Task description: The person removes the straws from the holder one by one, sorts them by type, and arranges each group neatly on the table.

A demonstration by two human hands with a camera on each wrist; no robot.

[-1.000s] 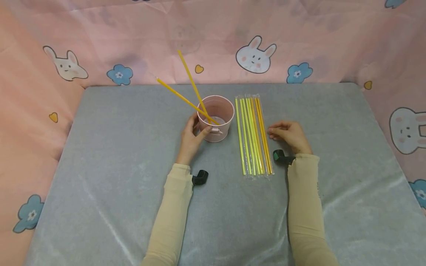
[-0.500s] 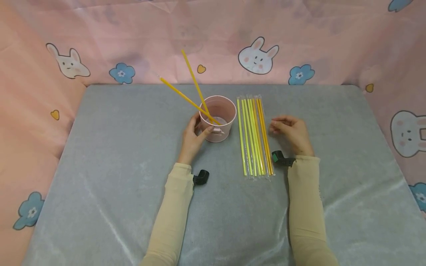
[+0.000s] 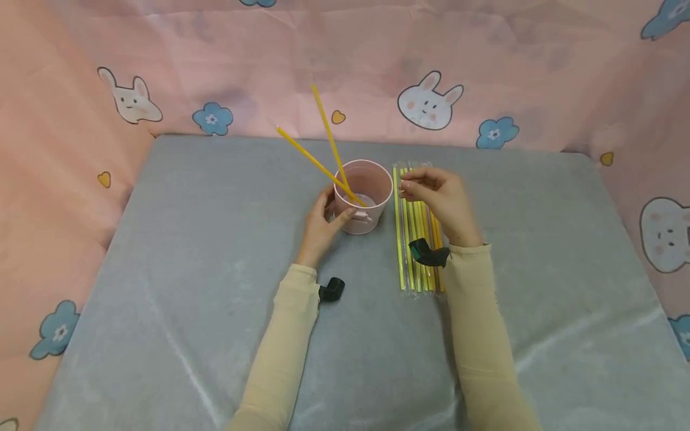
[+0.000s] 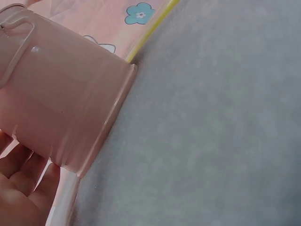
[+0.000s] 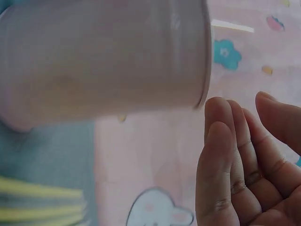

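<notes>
My left hand grips the side of a small pink bucket, thumb by its handle and fingers round the far side. In the left wrist view those fingers lie against the bucket wall. Two orange-yellow straws lean out of the bucket to the left. Right of it lies a row of yellow and orange straws in clear wrappers. Over this row hangs my right hand, hiding part of it. The right wrist view shows its fingers loosely bent, thumb apart, nothing between them.
Grey cloth covers the table. A pink curtain printed with rabbits and flowers stands behind it and along both sides. Small black cameras sit on both wrists.
My right hand has moved left and away from me, from beside the straw row to over it near the bucket. The left hand keeps its grip; the whole head view has shifted slightly.
</notes>
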